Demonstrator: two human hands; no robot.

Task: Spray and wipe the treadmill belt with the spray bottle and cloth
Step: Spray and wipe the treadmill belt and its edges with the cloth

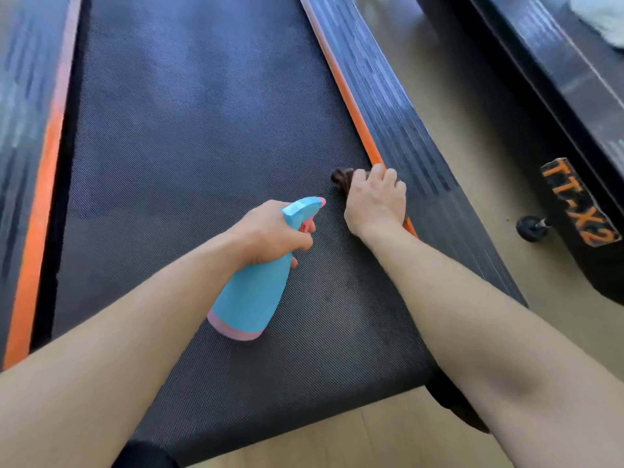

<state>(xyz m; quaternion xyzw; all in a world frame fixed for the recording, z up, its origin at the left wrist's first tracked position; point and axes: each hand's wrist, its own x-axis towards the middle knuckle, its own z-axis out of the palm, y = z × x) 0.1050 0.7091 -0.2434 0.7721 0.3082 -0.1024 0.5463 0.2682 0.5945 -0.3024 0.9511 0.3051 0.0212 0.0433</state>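
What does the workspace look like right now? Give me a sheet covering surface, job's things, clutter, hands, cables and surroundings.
Surface: dark textured belt; a darker patch shows near the right arm, possibly damp.
Job's things: blue spray bottle with a pink base, nozzle pointing toward the cloth; dark cloth bunched at the belt's right edge, against the orange strip.
Clutter: pale bundle on the second machine, too blurred to identify.
Hands: left hand grips the bottle's neck, finger at the trigger; right hand grips the cloth.
Cables: nothing seen.
Surroundings: light floor; second machine on the right, with orange lettering and a small wheel.
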